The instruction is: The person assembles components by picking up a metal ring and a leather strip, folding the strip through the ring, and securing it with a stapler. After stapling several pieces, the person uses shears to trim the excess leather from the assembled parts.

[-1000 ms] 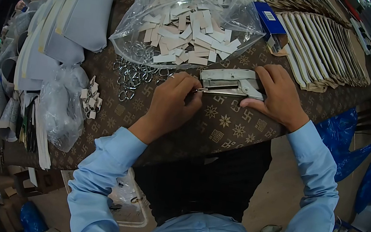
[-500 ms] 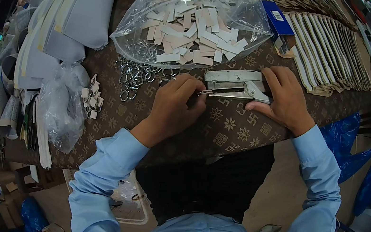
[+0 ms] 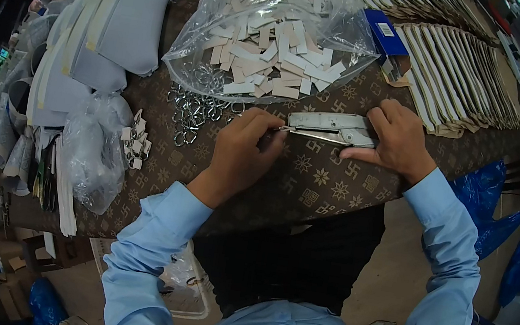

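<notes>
"What's on the left?"
"Small rings with white tabs [image 3: 137, 141], near the left edge of the worktop [image 3: 254, 202]. Next, loose silver metal rings [image 3: 190, 112]."
"And the left hand [image 3: 238, 152]?"
"It pinches a tiny shiny bit [image 3: 284, 128], mostly hidden. Keep it straight, fingertips out of the stapler's mouth."
"And the right hand [image 3: 400, 143]?"
"It grips the long whitish metal stapler [image 3: 326, 121] near the front edge. Best to squeeze evenly."
</notes>
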Tool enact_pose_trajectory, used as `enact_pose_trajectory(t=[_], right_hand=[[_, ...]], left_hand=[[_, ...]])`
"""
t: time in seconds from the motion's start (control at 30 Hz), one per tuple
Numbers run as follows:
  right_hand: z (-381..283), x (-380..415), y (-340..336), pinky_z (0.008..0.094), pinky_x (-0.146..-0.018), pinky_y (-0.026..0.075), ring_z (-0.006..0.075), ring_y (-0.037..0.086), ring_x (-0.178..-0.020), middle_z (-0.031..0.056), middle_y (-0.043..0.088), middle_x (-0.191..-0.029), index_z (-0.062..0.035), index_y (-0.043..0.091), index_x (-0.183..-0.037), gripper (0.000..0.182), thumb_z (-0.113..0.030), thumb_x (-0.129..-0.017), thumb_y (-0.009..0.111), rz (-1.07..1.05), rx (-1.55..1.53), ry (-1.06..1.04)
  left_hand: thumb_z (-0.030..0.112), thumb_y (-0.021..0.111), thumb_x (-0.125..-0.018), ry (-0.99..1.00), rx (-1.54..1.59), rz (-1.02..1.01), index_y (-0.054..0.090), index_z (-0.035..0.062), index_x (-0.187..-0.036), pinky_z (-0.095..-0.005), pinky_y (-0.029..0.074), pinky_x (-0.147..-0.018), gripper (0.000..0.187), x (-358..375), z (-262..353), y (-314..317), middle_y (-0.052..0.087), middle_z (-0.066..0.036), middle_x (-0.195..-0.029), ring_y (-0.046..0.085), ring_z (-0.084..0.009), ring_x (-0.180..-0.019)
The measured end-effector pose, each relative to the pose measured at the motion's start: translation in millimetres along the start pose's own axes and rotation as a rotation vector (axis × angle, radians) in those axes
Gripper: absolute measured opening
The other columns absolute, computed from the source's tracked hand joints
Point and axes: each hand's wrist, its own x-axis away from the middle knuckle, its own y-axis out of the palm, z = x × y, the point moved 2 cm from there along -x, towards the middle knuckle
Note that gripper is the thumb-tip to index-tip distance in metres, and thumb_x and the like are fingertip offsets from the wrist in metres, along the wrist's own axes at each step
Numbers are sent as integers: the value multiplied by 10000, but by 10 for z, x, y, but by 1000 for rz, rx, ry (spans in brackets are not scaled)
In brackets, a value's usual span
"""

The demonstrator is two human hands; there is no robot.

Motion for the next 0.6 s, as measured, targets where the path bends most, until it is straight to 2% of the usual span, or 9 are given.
enact_pose_trajectory(t=[0.1, 0.13, 0.17, 0.23, 0.33, 0.47, 0.5, 0.57, 0.6], right_hand=[[-20, 37, -5, 326, -563, 408, 220, 481, -661, 67, 452, -743, -25, 550, -822, 619, -594, -628, 696, 95, -22, 8], [-23, 46, -9, 344, -679, 454, 258, 527, -759, 97, 517, -833, 1, 572, -917, 660, -594, -650, 675, 78, -44, 39], [-25, 33, -15, 344, -679, 454, 258, 527, -759, 97, 517, -833, 1, 572, -917, 660, -594, -650, 675, 94, -32, 34], [-53, -10, -29, 376, -837, 448, 311, 545, -905, 140, 560, -967, 20, 572, -1026, 693, -576, -684, 660, 158, -17, 18], [-48, 48, -51, 397, -925, 413, 339, 525, -1005, 164, 558, -1067, 23, 562, -1089, 676, -540, -725, 650, 117, -61, 71], [6, -8, -56, 395, -875, 438, 328, 547, -961, 146, 582, -1030, 7, 583, -1068, 557, -462, -774, 644, 137, -187, 84], [-2, -95, -54, 397, -845, 447, 321, 558, -931, 137, 594, -1001, -6, 594, -1045, 495, -426, -788, 637, 163, -237, 131], [-121, -370, -69, 406, -736, 469, 315, 594, -826, 113, 629, -893, -40, 639, -924, 302, -319, -810, 623, 211, -324, 174], [-210, -538, -12, 406, -736, 469, 315, 594, -826, 113, 629, -893, -40, 639, -924, 302, -319, -810, 623, 217, -335, 168]], left_hand=[[48, 682, -731, 20, -5, -30, 604, 35, -844, -334, 490, -586, 139, 14, 14, -40, 600, -98, -806, 605, -263, -691], [48, 682, -731, 38, -12, -20, 604, 35, -844, -334, 490, -586, 139, 19, 13, -50, 600, -98, -806, 605, -263, -691], [50, 681, -736, 58, -14, -65, 607, 34, -850, -337, 488, -593, 137, 31, 16, -48, 600, -101, -806, 604, -268, -692], [51, 680, -741, 95, -31, -106, 610, 33, -856, -341, 486, -600, 135, 32, 72, -125, 600, -104, -805, 603, -272, -693], [64, 674, -760, 71, -45, -59, 617, 26, -884, -347, 475, -606, 142, 28, 127, -402, 598, -112, -803, 596, -283, -689], [89, 651, -788, -365, -303, 111, 626, 16, -943, -357, 460, -619, 173, 340, -302, -1261, 591, -124, -840, 587, -291, -720], [89, 651, -788, -360, -316, 116, 626, 16, -943, -357, 460, -619, 173, 387, -442, -1404, 591, -124, -840, 587, -291, -720], [78, 628, -796, -157, -867, 79, 630, 21, -946, -376, 459, -673, 161, 482, -551, -1592, 579, -130, -915, 573, -304, -796], [70, 618, -795, -152, -743, 119, 626, 23, -939, -391, 456, -713, 151, 434, -496, -1517, 562, -137, -963, 554, -319, -850]])
